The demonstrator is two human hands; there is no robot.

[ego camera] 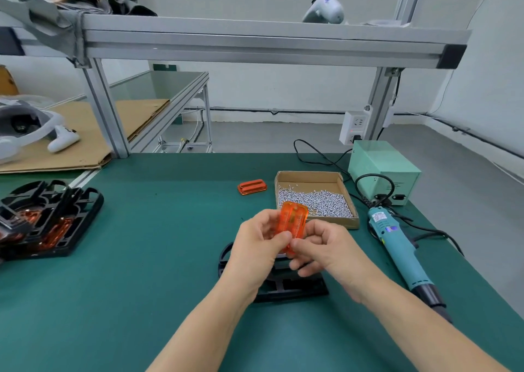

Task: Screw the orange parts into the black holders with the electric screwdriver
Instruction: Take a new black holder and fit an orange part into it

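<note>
Now, orange part: held upright above the mat, between both hands, apparently being turned to find its seating face.
Left hand: fingers curled round the part's left edge, thumb pinching its lower end.
Right hand: thumb and fingertips pinching the bottom corner, steadying it.
Black holder: flat on the green mat directly under the hands, likely waiting to receive the part.
Screw box: just behind the hands, within easy reach.
Screwdriver: lying idle at right, untouched.
Spare part: beside the box, next in line.
Finished holders: stacked far left, orange showing inside.
</note>
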